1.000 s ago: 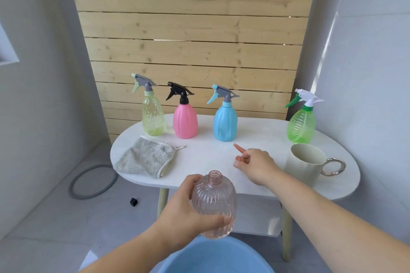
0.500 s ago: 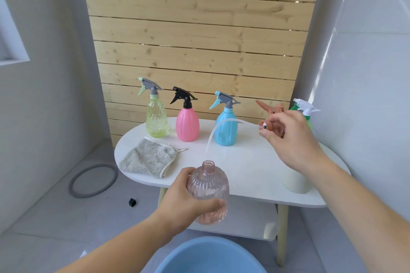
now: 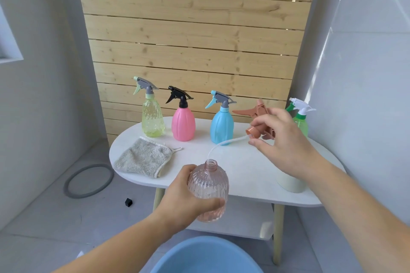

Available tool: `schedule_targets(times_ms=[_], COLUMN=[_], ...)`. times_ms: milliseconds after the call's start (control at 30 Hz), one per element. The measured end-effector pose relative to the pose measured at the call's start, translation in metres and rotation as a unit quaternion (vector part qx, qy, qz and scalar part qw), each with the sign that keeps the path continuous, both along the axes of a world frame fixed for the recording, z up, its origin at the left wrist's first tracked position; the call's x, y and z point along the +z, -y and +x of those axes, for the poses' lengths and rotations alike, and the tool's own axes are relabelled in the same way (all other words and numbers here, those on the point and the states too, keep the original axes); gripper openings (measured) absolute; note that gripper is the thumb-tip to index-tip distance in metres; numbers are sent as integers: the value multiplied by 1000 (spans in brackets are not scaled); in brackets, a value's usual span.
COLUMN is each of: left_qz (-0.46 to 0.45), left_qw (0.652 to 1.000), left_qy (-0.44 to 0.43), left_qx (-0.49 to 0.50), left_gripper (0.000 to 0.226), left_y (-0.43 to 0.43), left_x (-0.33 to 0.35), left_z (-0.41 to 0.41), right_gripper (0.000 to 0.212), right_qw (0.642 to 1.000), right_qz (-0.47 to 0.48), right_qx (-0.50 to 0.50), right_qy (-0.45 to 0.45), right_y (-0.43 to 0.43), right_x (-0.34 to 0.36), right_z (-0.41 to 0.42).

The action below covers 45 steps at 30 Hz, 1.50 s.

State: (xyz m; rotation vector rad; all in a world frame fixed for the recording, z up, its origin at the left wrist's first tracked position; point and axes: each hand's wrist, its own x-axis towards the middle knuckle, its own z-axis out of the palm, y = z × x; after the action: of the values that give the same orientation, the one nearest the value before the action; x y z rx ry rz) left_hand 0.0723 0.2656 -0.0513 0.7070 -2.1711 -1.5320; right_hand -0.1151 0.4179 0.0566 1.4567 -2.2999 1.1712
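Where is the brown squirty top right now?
In the head view, right of centre: the right hand pinches the brown squirty top above the white table, between the blue bottle and the green bottle.

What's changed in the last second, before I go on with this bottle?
The right hand, down on the table a second ago, has taken hold of the brown spray head and lifted it; its white tube now trails down toward the open neck of the clear pink bottle. The left hand still grips that bottle above the blue basin. Cloth, mug and the row of spray bottles have not moved.
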Motion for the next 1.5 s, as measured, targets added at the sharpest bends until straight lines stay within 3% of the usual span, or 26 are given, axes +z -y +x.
schedule_targets(times_ms=[167,267,433,600,800,1367,1500], left_qz=[-19,-23,-21,-10,-3,42,47], left_qw=[1000,1000,999,999,998,994,994], left_qy=[10,10,-1,-9,-32,-32,-35], left_qx=[-6,-17,-33,-44,-57,-100,-94], left_gripper=[84,85,72,75,66,57,62], left_y=[-3,-8,-14,-13,-11,-13,-10], left_x=[1,4,7,11,19,26,25], left_z=[-5,-6,-6,-5,-7,-12,-12], right_gripper=[34,26,31,66,63,68,69], right_qw=[980,970,960,951,957,972,967], right_qz=[-35,-24,-1,60,112,85,92], right_qx=[115,143,188,219,210,180,177], right_qy=[157,196,205,209,165,123,155], right_y=[9,18,23,20,19,19,19], right_x=[-6,-14,-18,-11,-4,-12,-14], right_z=[20,31,38,43,42,38,39])
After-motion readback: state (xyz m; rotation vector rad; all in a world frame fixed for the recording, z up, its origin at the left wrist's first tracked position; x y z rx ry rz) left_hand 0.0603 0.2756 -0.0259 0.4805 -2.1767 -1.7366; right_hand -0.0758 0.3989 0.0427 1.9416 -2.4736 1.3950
